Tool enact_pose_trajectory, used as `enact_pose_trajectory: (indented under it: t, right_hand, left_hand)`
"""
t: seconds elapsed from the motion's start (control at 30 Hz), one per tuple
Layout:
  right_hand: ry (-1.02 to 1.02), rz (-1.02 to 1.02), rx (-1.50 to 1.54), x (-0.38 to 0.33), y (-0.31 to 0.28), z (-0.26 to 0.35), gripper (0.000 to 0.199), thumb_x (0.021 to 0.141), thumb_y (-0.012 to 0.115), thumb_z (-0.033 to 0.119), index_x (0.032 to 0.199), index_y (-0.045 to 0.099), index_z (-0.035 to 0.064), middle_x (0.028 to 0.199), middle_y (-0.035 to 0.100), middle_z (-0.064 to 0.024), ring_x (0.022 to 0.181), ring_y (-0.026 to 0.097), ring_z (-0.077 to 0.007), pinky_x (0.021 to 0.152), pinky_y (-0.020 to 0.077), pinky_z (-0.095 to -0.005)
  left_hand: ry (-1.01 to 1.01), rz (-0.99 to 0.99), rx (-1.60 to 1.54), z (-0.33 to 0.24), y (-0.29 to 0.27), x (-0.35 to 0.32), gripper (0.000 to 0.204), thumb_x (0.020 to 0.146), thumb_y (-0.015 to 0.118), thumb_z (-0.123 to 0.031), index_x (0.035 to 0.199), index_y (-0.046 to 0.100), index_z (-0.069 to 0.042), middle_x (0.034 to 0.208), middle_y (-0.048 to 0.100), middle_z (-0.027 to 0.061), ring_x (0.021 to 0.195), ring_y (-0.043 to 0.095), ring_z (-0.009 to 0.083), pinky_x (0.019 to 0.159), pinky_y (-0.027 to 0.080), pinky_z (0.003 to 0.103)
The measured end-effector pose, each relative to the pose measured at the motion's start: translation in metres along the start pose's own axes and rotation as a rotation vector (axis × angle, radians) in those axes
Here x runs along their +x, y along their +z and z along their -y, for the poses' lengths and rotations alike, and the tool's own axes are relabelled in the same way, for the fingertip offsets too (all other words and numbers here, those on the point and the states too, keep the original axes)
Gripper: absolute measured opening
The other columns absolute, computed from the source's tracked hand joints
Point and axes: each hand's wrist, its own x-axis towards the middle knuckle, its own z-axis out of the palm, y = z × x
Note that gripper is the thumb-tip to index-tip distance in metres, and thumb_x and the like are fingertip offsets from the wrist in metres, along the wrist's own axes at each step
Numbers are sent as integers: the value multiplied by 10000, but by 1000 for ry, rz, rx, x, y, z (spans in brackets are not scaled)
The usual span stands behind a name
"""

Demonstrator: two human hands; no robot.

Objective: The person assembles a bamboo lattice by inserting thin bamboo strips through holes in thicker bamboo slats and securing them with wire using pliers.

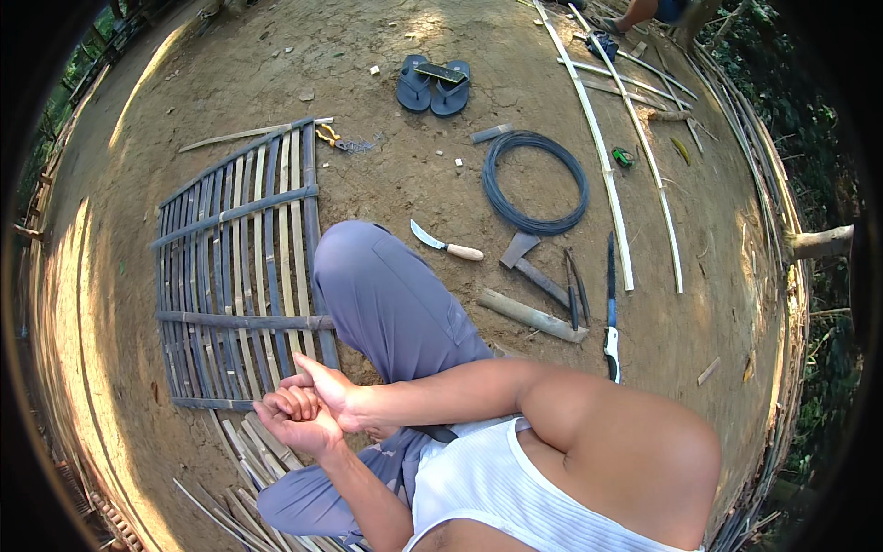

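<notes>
My left hand [296,432] and my right hand [338,394] are clasped together in front of my bent legs. Fingers curl in between the palms, while one digit of the right hand sticks out. No tool shows in either hand; the inside of the clasp is hidden. Just beyond them lies a slatted bamboo panel [241,213] with dark crossbars, nearest to my left hand. Loose split bamboo strips [241,501] lie on the ground under and beside my left leg.
Right of my knee lie a curved knife [463,251], a wire coil [490,189], a hatchet [543,279], dark pincers [574,294], a bamboo piece [529,315] and a saw [612,322]. Farther off are yellow-handled pliers [326,136], sandals [414,87], a green tape measure [624,157], long poles [600,147] and another person's leg [638,13].
</notes>
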Motion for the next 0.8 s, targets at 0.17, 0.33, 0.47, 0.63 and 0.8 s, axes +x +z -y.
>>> enact_pose_trajectory:
  t: [0.17,0.33,0.47,0.63,0.8]
  right_hand:
    - [17,13,81,-2,1,1,803,996,434,657,1354,544,-53,1123,663,-126,988,633,-152,912,525,-309]
    - [33,92,143,-5,0,0,829,1002,424,650,1427,459,-60,1325,603,-164,1173,614,-178,1037,493,-346]
    - [67,82,192,-15,7,7,783,1013,419,631,1399,480,-48,1299,624,-159,1146,635,-194,1028,502,-352]
    - [39,228,221,0,-12,-2,625,1020,436,607,1112,631,21,1001,698,-93,916,674,-167,842,557,-319]
    - [43,80,171,3,-6,-5,551,1025,420,611,776,593,151,639,512,28,628,505,-110,623,462,-309]
  left_hand:
    - [-16,42,58,2,2,-3,552,1071,463,-410,605,287,-171,524,201,-60,442,163,60,420,144,240]
    - [43,58,230,3,9,-5,549,1072,485,-355,604,256,-182,543,180,-72,471,140,49,440,119,247]
    - [99,52,319,6,12,-7,541,1068,516,-310,609,260,-183,558,199,-87,494,162,32,453,132,247]
    - [198,126,646,13,-1,-9,481,1068,508,-288,636,389,-111,593,338,-67,535,267,33,487,208,234]
    - [294,203,846,14,-12,-10,443,1066,493,-292,702,514,-40,655,483,-24,554,359,53,514,278,236]
